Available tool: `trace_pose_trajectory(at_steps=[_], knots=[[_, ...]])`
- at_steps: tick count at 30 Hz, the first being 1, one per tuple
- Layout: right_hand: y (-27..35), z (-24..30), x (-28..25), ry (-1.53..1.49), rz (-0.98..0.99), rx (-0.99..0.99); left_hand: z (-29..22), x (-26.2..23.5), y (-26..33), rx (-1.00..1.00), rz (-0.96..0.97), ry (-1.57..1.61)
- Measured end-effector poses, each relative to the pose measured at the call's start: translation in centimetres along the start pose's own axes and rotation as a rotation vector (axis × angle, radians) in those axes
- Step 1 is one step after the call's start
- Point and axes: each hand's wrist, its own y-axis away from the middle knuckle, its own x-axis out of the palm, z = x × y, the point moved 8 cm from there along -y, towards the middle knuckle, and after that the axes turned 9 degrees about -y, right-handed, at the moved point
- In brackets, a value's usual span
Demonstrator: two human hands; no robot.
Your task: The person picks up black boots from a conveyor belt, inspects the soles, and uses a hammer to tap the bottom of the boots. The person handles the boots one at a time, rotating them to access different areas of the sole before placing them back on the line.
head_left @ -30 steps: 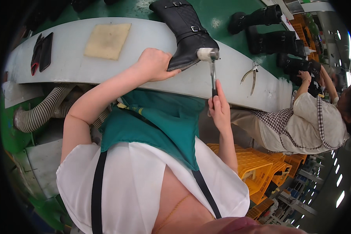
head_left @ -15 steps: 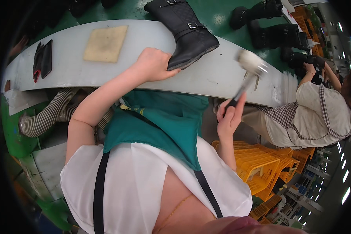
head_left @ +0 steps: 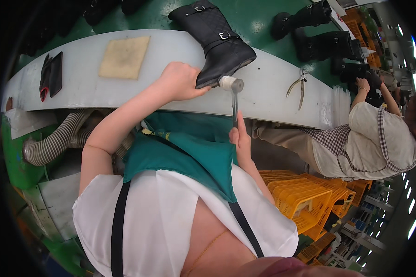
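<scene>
A black boot (head_left: 224, 48) with buckled straps and a quilted shaft lies on its side at the far edge of the white bench, its toe toward me. My left hand (head_left: 182, 82) is closed around the toe end and presses it on the bench. In my right hand (head_left: 241, 138) is a hammer (head_left: 235, 99), gripped by its dark handle. The hammer's pale, cylindrical head is at the boot's sole near the toe; whether it touches cannot be made out.
On the white bench (head_left: 162, 99) lie a tan square pad (head_left: 125, 57), dark pieces with red edges (head_left: 51, 76) and pliers (head_left: 298, 88). More black boots (head_left: 323, 44) stand beyond at right. A co-worker (head_left: 374, 129) is at the right, near yellow crates (head_left: 305, 198). A ribbed hose (head_left: 60, 134) runs below left.
My right hand has swung the hammer left and inward, from above the pliers to the boot's sole. The pliers now show fully. My left hand still holds the boot, which has shifted slightly.
</scene>
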Motion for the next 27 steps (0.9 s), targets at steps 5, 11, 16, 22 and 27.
trace_pose_trajectory(at_steps=[5, 11, 16, 22, 27], knots=[[-0.4, 5.2, -5.4, -0.347, -0.259, -0.131, 0.0, 0.5, 0.0, -0.036, 0.026, -0.015], [1.0, -2.3, -1.0, -0.075, -0.033, 0.075, -0.2, -0.2, -0.4, -0.007, 0.004, 0.022], [-0.4, 4.3, -5.4, -0.482, -0.339, -0.257, -0.1, -0.2, -0.5, -0.039, 0.010, -0.013], [0.0, -1.6, -2.2, -0.096, -0.090, 0.113, -0.4, -0.2, -0.3, -0.012, -0.003, -0.017], [-6.6, 2.3, -9.8, 0.276, -0.357, -0.140, 0.1, 0.0, -0.1, -0.087, -0.042, 0.013]])
